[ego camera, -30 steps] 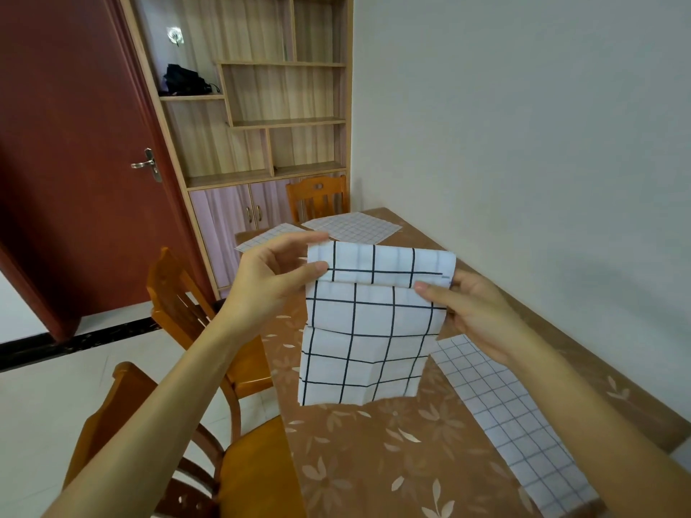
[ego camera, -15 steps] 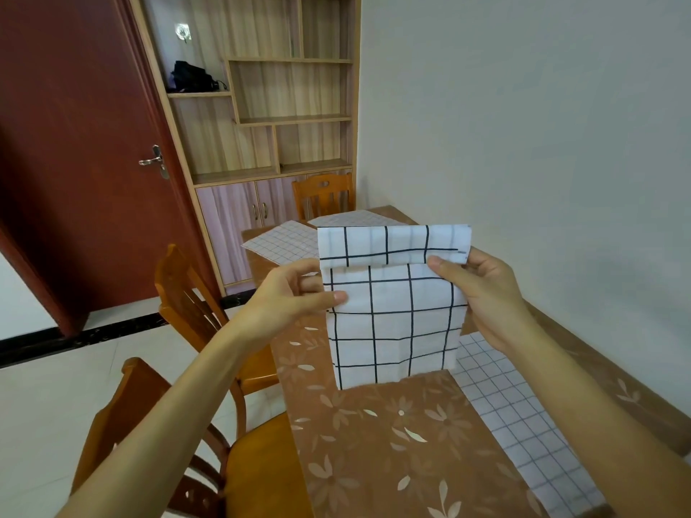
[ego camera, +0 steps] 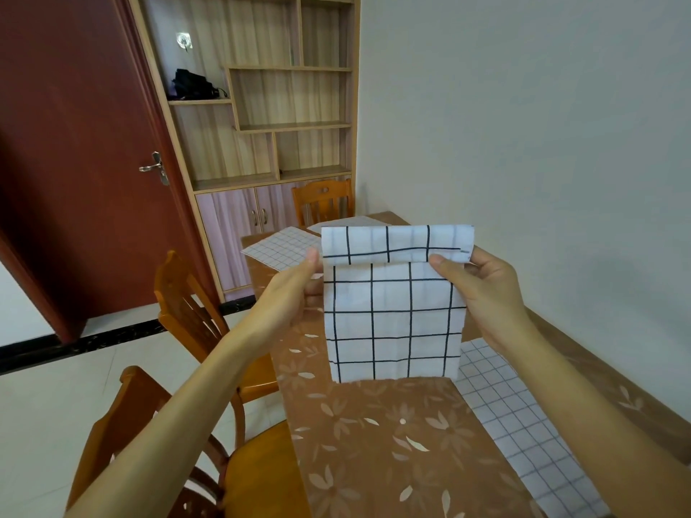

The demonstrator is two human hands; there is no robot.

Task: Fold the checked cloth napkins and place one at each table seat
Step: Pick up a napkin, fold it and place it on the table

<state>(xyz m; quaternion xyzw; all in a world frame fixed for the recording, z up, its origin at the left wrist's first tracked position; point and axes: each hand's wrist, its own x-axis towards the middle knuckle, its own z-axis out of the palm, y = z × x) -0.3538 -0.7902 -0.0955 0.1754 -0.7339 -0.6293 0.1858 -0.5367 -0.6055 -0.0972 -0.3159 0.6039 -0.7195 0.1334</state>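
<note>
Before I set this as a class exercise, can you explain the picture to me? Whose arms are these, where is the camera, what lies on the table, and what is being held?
There is no machine here. A person wears one wide-angle camera on the head, looking forward and down, so the two bare arms reaching in from below are that person's own. The left hand and right hand each pinch the checked napkin near its top corners. Its top edge is folded over as a flap, and the rest hangs down over the table. On the brown flowered table, a finer-checked cloth lies flat at the near right, with more cloths at the far end. Wooden chairs stand beside it.
</note>
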